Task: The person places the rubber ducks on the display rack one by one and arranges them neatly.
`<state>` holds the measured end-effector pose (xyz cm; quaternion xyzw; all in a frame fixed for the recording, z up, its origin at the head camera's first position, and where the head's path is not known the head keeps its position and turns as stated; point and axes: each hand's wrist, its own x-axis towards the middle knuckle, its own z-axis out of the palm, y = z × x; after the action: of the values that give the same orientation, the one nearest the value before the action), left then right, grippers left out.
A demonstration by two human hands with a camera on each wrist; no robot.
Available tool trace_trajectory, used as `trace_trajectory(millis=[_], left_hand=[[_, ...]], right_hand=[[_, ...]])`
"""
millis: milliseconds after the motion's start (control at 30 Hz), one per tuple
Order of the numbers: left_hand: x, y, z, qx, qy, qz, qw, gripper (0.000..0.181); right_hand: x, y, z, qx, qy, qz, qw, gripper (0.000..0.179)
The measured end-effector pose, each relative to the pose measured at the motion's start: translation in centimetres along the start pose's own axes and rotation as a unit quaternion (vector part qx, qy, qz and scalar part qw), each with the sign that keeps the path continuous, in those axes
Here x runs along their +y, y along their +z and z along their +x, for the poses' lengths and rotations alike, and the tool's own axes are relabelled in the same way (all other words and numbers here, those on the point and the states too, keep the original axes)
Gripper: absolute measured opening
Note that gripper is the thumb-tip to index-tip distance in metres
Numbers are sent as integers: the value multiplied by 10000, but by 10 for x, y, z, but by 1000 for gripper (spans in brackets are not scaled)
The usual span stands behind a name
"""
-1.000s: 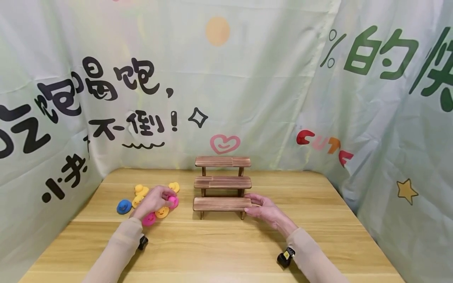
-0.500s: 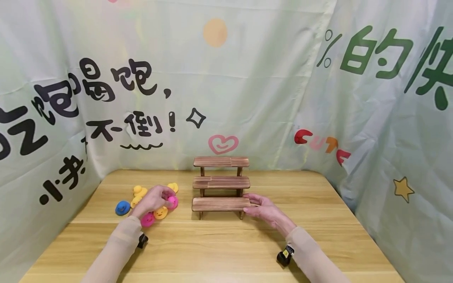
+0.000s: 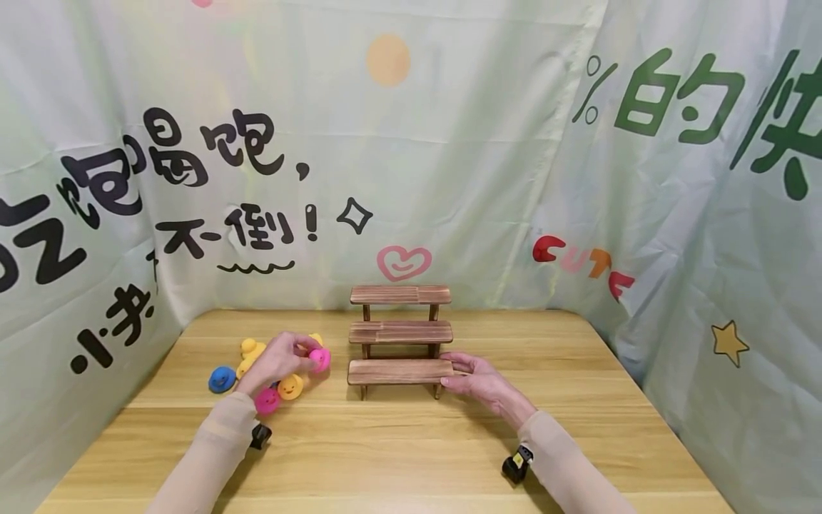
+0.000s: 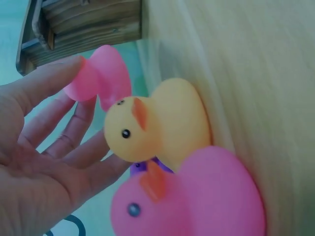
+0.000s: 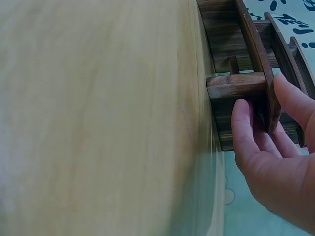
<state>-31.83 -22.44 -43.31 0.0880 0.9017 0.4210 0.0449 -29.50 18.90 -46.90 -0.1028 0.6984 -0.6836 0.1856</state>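
Note:
My left hand pinches a pink rubber duck by its head between thumb and fingers. In the left wrist view this pink duck is beyond a yellow duck and a second pink duck, with a bit of a purple one behind them. A three-tier wooden display stand stands right of the ducks, its tiers bare. My right hand grips the right end of its lowest tier; in the right wrist view the thumb is on top of the board and the fingers are underneath.
A blue duck sits at the left edge of the group, and yellow ducks are partly hidden behind my left hand. The wooden table ends at a printed cloth backdrop on the back and sides.
My left hand has shifted the pink duck slightly up and to the right, and a dark blue bit shows between the ducks below. The right hand keeps its hold on the stand.

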Motion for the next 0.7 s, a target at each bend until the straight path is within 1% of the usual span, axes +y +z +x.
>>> trace_trajectory(millis=[67, 133, 233, 300, 400, 567, 700], left_hand=[[1, -1, 0, 30, 180, -138, 9997, 37], [4, -2, -1, 100, 262, -298, 9992, 36], [10, -3, -1, 91, 437, -490, 9978, 31], [14, -4, -1, 136, 426, -612, 9971, 30], [20, -6, 0, 175, 502, -793, 9954, 34], [28, -6, 1, 435, 542, -933, 9932, 39], [32, -6, 1, 711, 742, -841, 9911, 38]], right_hand=[[0, 1, 0, -8, -1, -7, 10000, 63], [-1, 1, -1, 0, 4, -10, 10000, 62], [-1, 1, -1, 30, 33, -13, 10000, 62], [-2, 0, -1, 52, 57, -15, 10000, 62], [-3, 0, -1, 73, 87, -37, 9999, 63], [-3, 0, -2, 55, 61, -47, 10000, 62], [-3, 1, -2, 13, 30, -62, 10000, 61]])
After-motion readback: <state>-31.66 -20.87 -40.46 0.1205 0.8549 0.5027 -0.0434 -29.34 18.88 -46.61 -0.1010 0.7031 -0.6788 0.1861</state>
